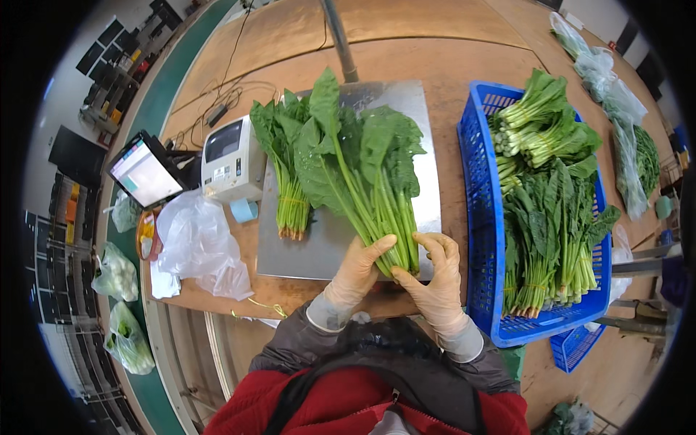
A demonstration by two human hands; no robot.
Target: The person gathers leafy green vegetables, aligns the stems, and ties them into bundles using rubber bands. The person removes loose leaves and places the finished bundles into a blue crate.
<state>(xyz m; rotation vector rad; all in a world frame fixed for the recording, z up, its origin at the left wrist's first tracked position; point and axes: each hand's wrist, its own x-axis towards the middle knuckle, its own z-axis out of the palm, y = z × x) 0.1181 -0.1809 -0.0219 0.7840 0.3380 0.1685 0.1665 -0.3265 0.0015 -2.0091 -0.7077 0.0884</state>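
My left hand (359,270), in a thin pale glove, is closed around the lower stems of a loose bunch of leafy greens (375,190). Gloved too, my right hand (435,272) touches the stem ends with thumb and forefinger, at the near edge of a metal scale plate (337,244). The leaves of this bunch point away from me over the plate. To its left a banded bunch of greens (292,206) lies on the plate, partly overlapped by the held leaves. At right, a blue plastic crate (484,272) holds several bunches of greens (544,234).
Left of the plate stand a label printer (234,160), a lit screen (145,171) and a pile of clear plastic bags (198,242). A metal pole (341,43) rises behind the plate. Bagged greens (625,147) lie far right; bagged vegetables (128,340) lie at left on a green strip.
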